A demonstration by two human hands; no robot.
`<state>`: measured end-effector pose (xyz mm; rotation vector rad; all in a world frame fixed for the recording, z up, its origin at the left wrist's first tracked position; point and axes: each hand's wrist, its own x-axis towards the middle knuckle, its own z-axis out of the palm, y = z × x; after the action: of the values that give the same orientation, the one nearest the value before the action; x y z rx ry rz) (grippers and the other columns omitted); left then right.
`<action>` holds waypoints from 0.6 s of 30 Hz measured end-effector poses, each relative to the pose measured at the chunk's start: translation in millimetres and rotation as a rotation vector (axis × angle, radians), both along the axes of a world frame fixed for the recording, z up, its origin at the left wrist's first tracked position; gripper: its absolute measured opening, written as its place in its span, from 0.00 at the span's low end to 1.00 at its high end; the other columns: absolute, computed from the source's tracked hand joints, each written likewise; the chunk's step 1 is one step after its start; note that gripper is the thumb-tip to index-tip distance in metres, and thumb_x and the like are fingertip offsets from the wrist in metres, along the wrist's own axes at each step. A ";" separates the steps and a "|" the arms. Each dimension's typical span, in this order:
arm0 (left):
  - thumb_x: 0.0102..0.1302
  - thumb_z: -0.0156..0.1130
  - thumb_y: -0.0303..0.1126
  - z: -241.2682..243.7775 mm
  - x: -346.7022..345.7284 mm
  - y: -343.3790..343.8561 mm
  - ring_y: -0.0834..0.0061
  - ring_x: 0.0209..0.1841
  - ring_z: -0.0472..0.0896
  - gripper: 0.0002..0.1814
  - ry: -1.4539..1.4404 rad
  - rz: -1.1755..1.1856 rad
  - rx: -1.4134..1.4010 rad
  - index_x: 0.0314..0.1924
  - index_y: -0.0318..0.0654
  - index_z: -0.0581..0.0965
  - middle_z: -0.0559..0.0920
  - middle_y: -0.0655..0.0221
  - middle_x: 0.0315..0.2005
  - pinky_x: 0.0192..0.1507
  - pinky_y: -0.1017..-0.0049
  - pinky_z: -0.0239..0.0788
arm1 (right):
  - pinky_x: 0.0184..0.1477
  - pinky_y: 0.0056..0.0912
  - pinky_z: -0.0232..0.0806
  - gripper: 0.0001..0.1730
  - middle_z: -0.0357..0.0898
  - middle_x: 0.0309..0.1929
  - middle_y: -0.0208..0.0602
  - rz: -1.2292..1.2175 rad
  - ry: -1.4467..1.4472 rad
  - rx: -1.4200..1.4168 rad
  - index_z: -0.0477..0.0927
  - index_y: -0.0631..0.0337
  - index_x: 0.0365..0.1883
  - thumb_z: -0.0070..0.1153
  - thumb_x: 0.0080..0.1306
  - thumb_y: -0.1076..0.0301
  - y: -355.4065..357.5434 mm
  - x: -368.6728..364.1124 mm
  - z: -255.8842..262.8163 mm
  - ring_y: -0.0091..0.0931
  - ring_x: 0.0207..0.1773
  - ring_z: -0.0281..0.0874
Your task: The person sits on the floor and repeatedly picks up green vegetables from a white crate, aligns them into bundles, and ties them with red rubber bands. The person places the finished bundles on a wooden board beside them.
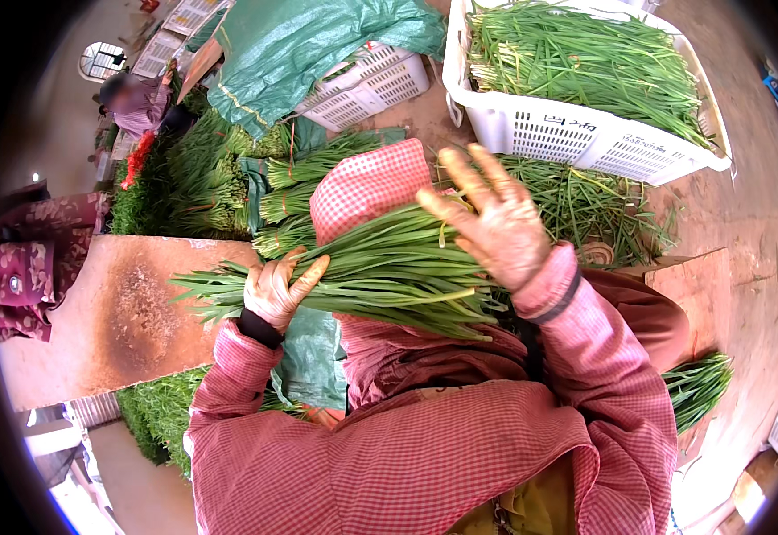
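A thick bundle of long green garlic chives (389, 267) lies crosswise over my lap, on pink checked cloth. My left hand (278, 287) grips it towards the leafy tips, thumb on top. My right hand (492, 221) is raised at the other end with its fingers spread and slightly blurred; nothing shows in its grasp. A loose yellow strand (443, 231) hangs by the right fingertips; whether they touch it I cannot tell. The bundle's right end is partly hidden behind my right hand and wrist.
A white plastic crate (562, 134) heaped with chives stands ahead right, above loose leaves (583, 207) on the floor. Tied bunches (288, 200) lie ahead left, near a green tarp (322, 53). A stained board (141, 314) is at left. Another person (138, 107) sits farther off.
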<state>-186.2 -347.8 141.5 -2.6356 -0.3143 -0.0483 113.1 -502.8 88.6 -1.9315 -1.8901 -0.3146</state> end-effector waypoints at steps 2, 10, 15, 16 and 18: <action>0.52 0.55 0.27 -0.3 -1.1 3.6 0.74 0.32 0.77 0.33 -0.010 -0.012 -0.011 0.58 0.71 0.68 0.78 0.71 0.45 0.32 0.72 0.65 | 0.63 0.38 0.53 0.22 0.58 0.65 0.36 0.071 0.149 0.013 0.71 0.44 0.54 0.49 0.59 0.59 10.9 2.2 -11.1 0.36 0.65 0.53; 0.51 0.58 0.26 -13.3 -9.1 12.3 0.75 0.30 0.77 0.32 -0.092 -0.026 -0.080 0.56 0.68 0.71 0.78 0.70 0.46 0.32 0.73 0.64 | 0.50 0.34 0.70 0.20 0.71 0.55 0.50 -0.343 0.561 -0.081 0.76 0.61 0.46 0.61 0.54 0.70 -57.2 85.4 -36.1 0.37 0.53 0.73; 0.46 0.59 0.25 -3.0 8.6 11.5 0.75 0.31 0.78 0.34 -0.071 -0.103 -0.102 0.56 0.63 0.71 0.79 0.70 0.44 0.31 0.73 0.66 | 0.59 0.34 0.62 0.38 0.68 0.59 0.46 0.217 1.057 -0.355 0.65 0.57 0.61 0.64 0.55 0.54 6.4 22.3 -21.5 0.35 0.60 0.67; 0.45 0.60 0.24 -0.2 13.0 13.3 0.74 0.32 0.78 0.35 -0.053 -0.118 -0.121 0.57 0.61 0.71 0.80 0.69 0.43 0.32 0.73 0.67 | 0.56 0.31 0.64 0.29 0.76 0.50 0.47 0.164 1.036 -0.306 0.72 0.61 0.55 0.61 0.58 0.57 21.7 8.6 -28.5 0.33 0.54 0.73; 0.41 0.62 0.23 4.9 14.3 17.3 0.70 0.34 0.79 0.38 -0.043 -0.020 -0.328 0.58 0.56 0.70 0.80 0.68 0.43 0.32 0.71 0.68 | 0.44 0.24 0.68 0.14 0.81 0.36 0.38 0.191 1.466 -0.031 0.79 0.60 0.44 0.53 0.65 0.63 41.5 7.9 -49.5 0.24 0.39 0.76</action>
<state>-171.8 -330.5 146.4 -2.9659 -0.3349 -0.0645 121.1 -461.3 39.1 -1.2295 -0.9809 0.9428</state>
